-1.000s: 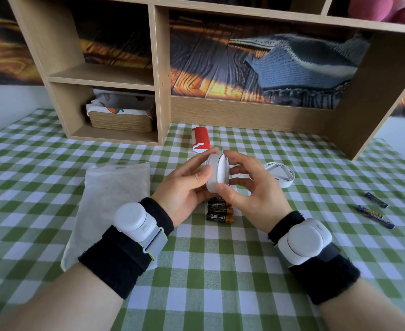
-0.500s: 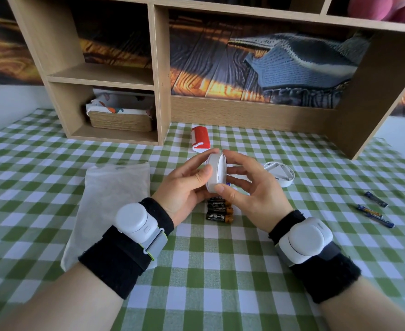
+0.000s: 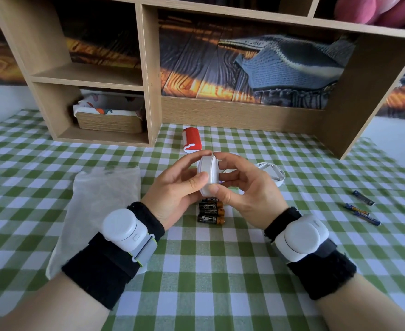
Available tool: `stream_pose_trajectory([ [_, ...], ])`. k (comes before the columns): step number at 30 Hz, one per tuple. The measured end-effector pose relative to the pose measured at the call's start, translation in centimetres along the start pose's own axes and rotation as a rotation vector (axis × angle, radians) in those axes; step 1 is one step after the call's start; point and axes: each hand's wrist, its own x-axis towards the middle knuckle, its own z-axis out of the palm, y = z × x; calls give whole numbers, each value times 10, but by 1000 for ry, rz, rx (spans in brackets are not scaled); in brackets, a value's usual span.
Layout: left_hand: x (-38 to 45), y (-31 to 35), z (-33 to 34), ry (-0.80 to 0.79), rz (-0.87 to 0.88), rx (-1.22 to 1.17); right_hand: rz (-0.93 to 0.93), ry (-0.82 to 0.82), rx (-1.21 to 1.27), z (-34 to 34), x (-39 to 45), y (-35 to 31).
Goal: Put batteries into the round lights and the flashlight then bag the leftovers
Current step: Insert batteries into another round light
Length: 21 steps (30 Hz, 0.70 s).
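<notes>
Two hands hold one round light on edge above the checked tablecloth, clear of the table surface. The left hand grips its left face, thumb across the near rim and fingers curled over the top. The right hand grips the opposite face, thumb pressed at the lower rim, index finger hooked over the upper rim. A seam runs round the rim between the two halves; whether it is fully seated cannot be told from this view.

Judgement: the step in hand is a turning or pressing of the back cover against the body, either opening or closing. Which one cannot be confirmed.

Recommended practice: keep the left hand as the fixed anchor and let the right hand do the turning; hold the two halves square to each other so the cover does not cross-seat; apply force at the rim, not the dome face. Work low over the cloth so a slip drops the part a short way.

A second round light lies on the table just beyond the right hand, underside up. Black batteries lie side by side directly below the hands. Blue batteries lie well apart to the right. The red flashlight rests near the wooden shelf unit. The clear bag lies flat at left, partly under the left wrist.
</notes>
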Motion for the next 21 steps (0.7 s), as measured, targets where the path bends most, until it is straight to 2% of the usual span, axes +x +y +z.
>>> stream_pose_trajectory([
  [10,0,0,0,24,-37,11,77,-14,114,4,0,1],
  [15,4,-2,6,190,-46,148,85,-6,240,7,0,2],
  [18,5,-6,0,315,-8,355,181,43,364,8,-1,2],
  [21,6,-11,-4,363,3,383,267,81,390,9,0,5],
])
